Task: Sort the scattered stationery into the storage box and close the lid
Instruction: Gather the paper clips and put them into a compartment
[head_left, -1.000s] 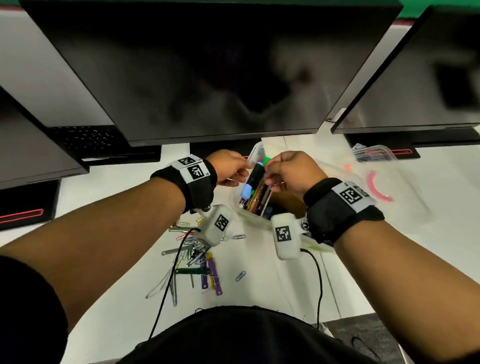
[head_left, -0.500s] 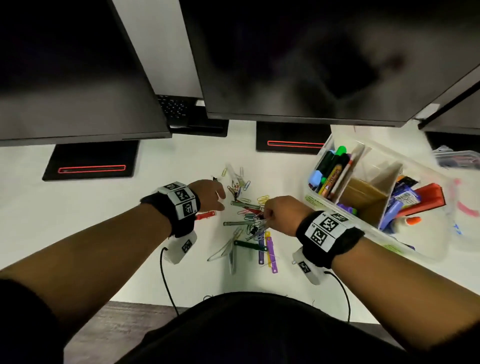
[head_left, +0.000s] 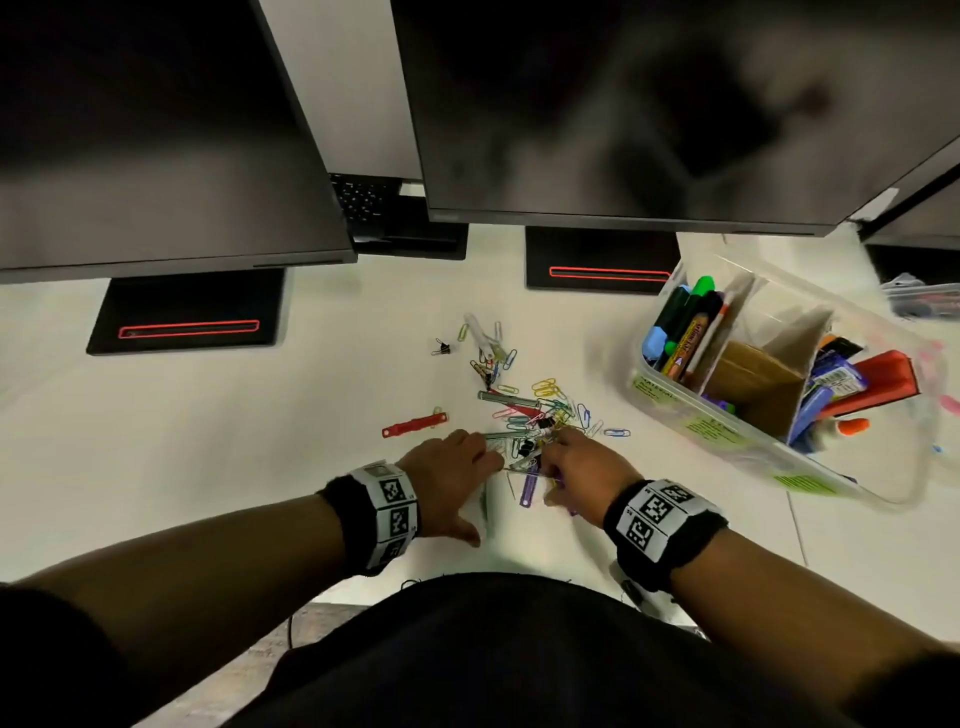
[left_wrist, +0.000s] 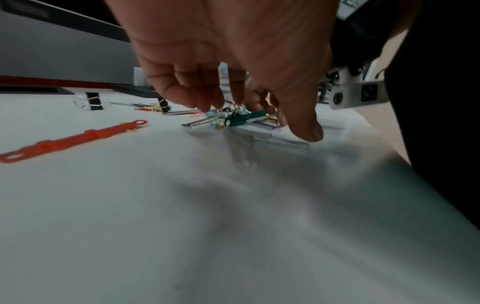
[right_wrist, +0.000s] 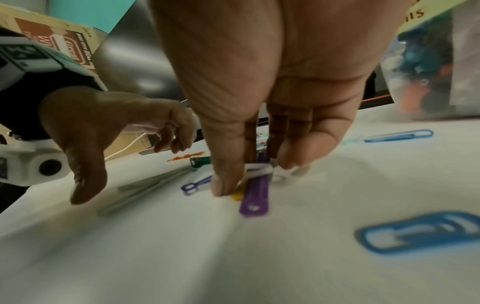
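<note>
Two hands work left of the clear plastic storage box (head_left: 779, 457): right hand (head_left: 576, 467) pinches the flat purple plastic clip (right_wrist: 255, 193), long axis toward the wrist; left hand (head_left: 447, 478) hovers loosely spread.

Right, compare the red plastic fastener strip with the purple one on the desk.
The red strip lies alone, left of the clip pile, untouched by either hand. The purple strip lies in the pile under the right hand, whose fingertips press down beside it. The red one runs roughly sideways in the head view; the purple one points towards the person. Both are flat on the white desk.
</note>
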